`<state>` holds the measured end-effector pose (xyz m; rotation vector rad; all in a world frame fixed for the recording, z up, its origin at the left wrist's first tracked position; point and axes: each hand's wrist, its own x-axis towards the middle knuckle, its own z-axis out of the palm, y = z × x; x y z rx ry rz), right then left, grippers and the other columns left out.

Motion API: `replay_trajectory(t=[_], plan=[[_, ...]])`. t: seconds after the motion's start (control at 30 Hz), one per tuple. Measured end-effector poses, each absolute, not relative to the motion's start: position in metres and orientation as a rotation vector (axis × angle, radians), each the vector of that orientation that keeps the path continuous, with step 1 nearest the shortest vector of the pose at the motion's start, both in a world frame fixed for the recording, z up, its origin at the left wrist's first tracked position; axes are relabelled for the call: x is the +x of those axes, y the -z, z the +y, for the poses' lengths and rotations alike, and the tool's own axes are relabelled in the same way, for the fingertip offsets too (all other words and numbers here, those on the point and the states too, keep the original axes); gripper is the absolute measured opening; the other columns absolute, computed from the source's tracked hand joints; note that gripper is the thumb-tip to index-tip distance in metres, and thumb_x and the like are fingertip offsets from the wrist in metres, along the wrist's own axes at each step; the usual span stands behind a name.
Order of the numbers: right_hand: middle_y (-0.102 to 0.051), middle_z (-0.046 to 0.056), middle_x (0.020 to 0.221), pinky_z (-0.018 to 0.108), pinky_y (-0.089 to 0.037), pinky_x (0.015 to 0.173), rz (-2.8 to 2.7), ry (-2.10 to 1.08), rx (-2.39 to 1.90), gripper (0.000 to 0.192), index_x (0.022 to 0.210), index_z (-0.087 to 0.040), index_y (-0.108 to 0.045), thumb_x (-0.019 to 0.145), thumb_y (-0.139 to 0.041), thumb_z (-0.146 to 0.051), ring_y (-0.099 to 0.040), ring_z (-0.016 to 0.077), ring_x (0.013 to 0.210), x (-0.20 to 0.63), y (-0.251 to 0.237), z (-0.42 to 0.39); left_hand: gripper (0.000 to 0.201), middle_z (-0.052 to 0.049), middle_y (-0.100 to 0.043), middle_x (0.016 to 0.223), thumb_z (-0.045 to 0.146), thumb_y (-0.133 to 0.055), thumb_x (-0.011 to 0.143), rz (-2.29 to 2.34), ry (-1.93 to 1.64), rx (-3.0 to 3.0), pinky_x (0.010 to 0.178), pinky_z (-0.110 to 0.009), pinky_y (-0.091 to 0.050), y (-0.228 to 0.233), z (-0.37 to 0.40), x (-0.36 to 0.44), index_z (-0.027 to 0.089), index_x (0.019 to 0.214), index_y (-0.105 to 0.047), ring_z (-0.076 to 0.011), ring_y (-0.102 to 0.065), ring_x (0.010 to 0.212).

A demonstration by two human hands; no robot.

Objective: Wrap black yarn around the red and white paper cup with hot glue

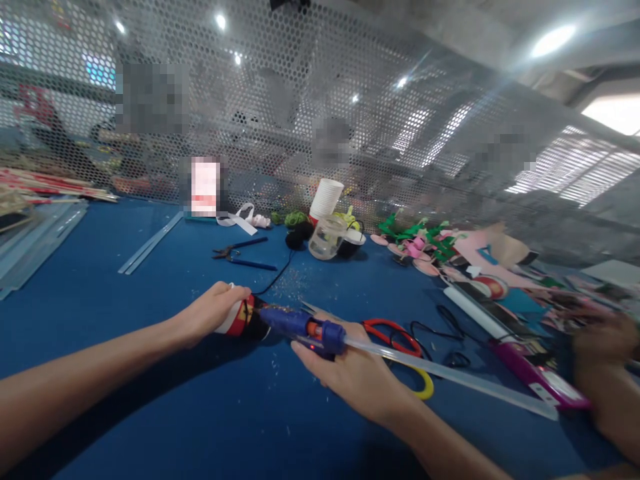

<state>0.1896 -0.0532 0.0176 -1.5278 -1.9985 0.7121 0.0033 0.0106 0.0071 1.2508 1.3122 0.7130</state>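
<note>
The right hand [357, 373] grips a glue gun [305, 327] — nozzle at a small craft piece [243, 317] clasped by the left hand [210, 313] on the blue table [150, 400] — scissors [400, 343] just beside.

The desk [150, 400] wears matt blue cloth. The glue gun [300, 327] is glossy blue plastic, its stick [450, 377] smooth and translucent. Scissors [400, 340] have shiny plastic handles. The screen [300, 100] is perforated metal; the jar [326, 237] clear plastic.
</note>
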Motion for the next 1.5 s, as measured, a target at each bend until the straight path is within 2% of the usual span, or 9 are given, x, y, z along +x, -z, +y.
replay_trajectory(t=[0.2,0.4,1.17,1.5], plan=[[-0.047,-0.003,0.055,0.019,-0.033,0.045,-2.029,-0.673,-1.474,0.016,0.063,-0.018,-0.048,0.073,-0.046,-0.030,-0.041,0.0079,0.048,0.191,-0.015,-0.056,0.029,0.004,-0.045,0.040,0.037,-0.047,0.063,1.342,-0.718,1.210,0.040,-0.020,-0.030,-0.010,0.010,0.006,0.015,0.045,-0.044,-0.0089,-0.042,0.038],[-0.042,-0.005,0.050,0.017,-0.030,0.042,-2.032,-0.642,-1.467,0.017,0.056,-0.018,-0.041,0.071,-0.047,-0.023,-0.038,0.0059,0.045,0.186,-0.022,-0.058,0.026,0.005,-0.044,0.040,0.036,-0.047,0.062,1.393,-0.719,1.179,0.040,-0.019,-0.031,-0.012,0.009,0.007,0.016,0.046,-0.044,-0.0089,-0.042,0.039],[-0.047,-0.003,0.054,0.018,-0.030,0.045,-2.197,-0.482,-1.422,0.011,0.058,-0.018,-0.042,0.067,-0.047,-0.013,-0.042,0.0076,0.048,0.186,-0.019,-0.063,0.025,0.004,-0.043,0.043,0.035,-0.047,0.062,1.395,-0.739,1.119,0.040,-0.020,-0.031,-0.012,0.008,0.008,0.017,0.046,-0.043,-0.0097,-0.042,0.041],[-0.043,-0.004,0.052,0.018,-0.030,0.044,-2.162,-0.467,-1.383,0.017,0.055,-0.018,-0.038,0.069,-0.046,-0.015,-0.038,0.0067,0.046,0.187,-0.019,-0.061,0.026,0.004,-0.043,0.043,0.036,-0.046,0.063,1.374,-0.736,1.149,0.040,-0.020,-0.030,-0.009,0.008,0.007,0.017,0.045,-0.042,-0.0099,-0.042,0.041]])
